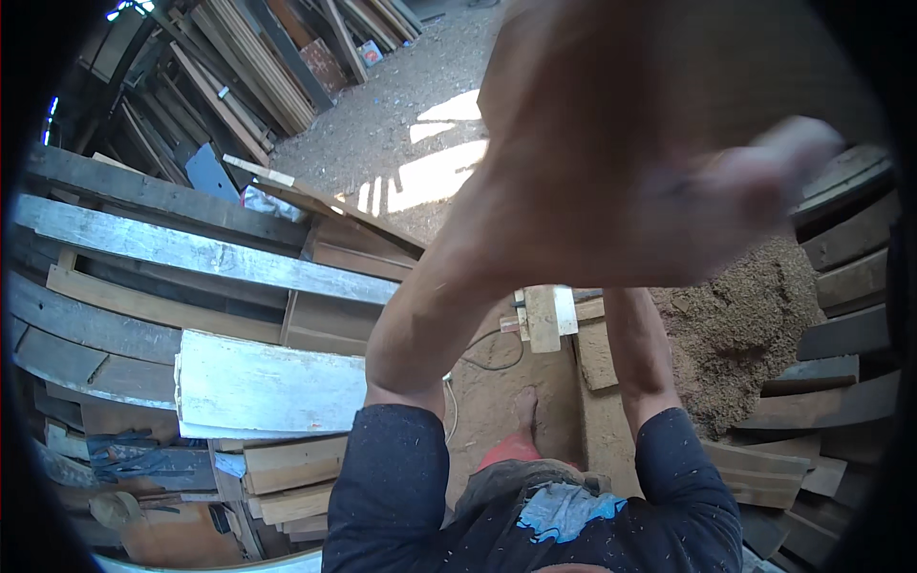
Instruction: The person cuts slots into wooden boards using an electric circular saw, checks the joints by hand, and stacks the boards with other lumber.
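Because the blurred left hand (611, 181) is looming before the camera, hiding the right hand, either grip impossible to tell, any upward slip is risking a knock.

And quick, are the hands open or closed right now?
Left hand: blurry, close up; can't tell open or closed.
Right hand: hidden, so can't tell.

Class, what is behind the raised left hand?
The right forearm runs up behind the left hand. Sunlit ground shows past the left wrist, and a brown grainy pile below the thumb. The right hand cannot be seen.
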A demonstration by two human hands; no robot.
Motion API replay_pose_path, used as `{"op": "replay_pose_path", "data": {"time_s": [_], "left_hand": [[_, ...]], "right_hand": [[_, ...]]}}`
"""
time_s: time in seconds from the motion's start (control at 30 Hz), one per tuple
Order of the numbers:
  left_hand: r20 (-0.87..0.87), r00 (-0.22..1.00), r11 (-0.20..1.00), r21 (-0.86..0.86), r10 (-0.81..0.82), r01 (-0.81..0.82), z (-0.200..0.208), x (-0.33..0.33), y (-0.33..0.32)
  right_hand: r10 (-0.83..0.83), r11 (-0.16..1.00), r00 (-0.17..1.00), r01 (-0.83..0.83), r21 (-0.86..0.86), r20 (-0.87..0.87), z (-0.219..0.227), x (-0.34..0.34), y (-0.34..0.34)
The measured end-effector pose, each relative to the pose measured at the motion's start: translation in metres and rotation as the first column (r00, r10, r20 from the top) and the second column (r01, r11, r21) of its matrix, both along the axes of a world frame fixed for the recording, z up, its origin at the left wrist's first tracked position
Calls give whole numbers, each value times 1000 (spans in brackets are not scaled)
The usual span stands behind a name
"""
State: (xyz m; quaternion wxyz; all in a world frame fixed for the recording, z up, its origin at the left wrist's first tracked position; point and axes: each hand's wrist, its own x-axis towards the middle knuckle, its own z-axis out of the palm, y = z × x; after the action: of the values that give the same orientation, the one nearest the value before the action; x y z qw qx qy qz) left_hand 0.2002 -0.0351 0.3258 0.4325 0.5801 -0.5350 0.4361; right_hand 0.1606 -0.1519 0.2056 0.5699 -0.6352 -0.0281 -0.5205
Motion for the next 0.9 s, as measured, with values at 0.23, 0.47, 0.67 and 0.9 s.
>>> {"op": "replay_pose_path", "data": {"time_s": [0.23, 0.47, 0.67, 0.9], "left_hand": [[-891, 428, 981, -188, -153, -40, -210, -47, 156], [-511, -390, 412, -856, -766, 314, -185, -210, 141], [-749, -79, 623, -599, -658, 503, -195, -260, 187], [-775, 264, 487, -65, -575, 871, -179, -267, 196]], "right_hand": [[3, 966, 969, -67, 249, 247, 13, -178, 14], [193, 829, 940, -309, 466, 280, -16, -314, 21], [-192, 579, 957, -69, 813, 218, -52, -392, -23], [18, 451, 933, -329, 830, 360, -244, -415, -33]]}}
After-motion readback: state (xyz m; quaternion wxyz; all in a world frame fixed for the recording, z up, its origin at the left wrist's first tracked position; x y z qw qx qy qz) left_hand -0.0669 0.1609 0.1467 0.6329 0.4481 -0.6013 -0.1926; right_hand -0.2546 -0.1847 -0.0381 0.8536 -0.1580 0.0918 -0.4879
